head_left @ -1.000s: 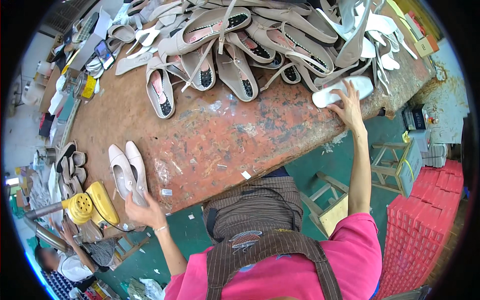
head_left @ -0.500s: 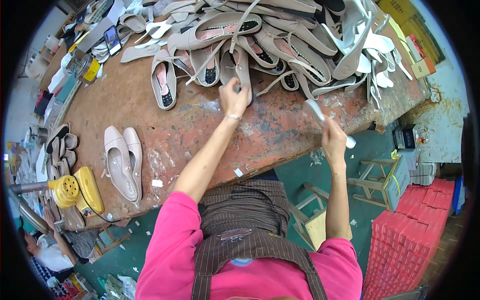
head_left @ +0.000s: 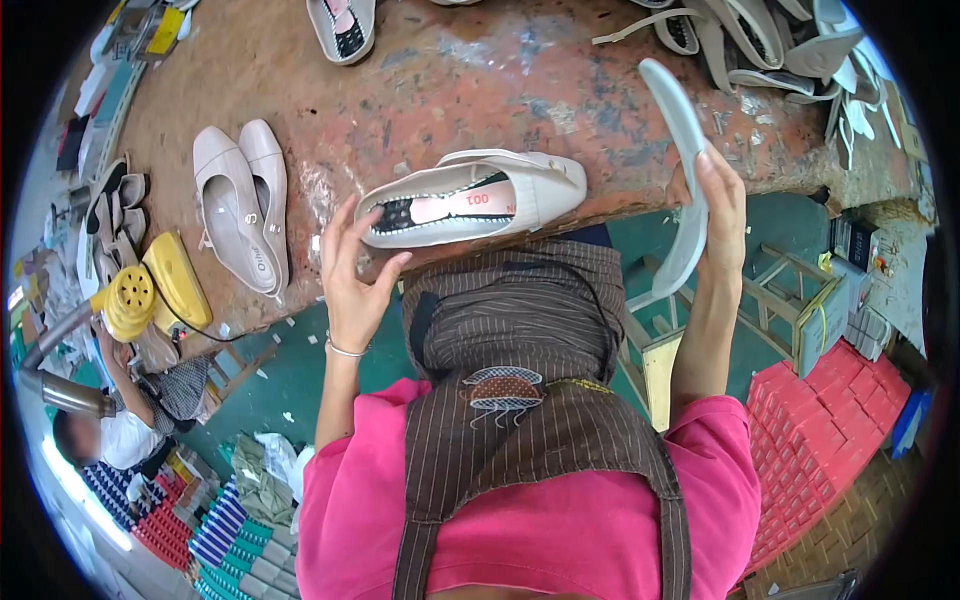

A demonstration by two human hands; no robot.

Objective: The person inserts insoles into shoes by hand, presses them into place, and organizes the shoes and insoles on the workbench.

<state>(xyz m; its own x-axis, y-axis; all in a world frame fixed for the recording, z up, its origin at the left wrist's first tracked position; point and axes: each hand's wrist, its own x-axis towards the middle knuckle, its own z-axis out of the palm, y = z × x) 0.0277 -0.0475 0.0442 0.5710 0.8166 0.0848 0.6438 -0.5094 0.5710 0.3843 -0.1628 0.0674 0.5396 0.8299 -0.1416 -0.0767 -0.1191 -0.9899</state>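
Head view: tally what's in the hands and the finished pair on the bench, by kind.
Cream shoes: 3, one at the left hand, a pair on the bench
Insoles: 1, in the right hand
Total: 4

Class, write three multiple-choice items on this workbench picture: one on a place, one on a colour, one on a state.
1. Where does the finished pair of shoes lie?
A left of the held shoe
B on the floor
C in a crate

2. What colour is the heat gun?
A yellow
B blue
C black

3. What does the right hand hold?
A nothing
B a pale sole
C a hammer

Key: 1 A, it lies on the bench left of the shoe at the left hand; 2 A, its body is yellow; 3 B, fingers grip the sole.
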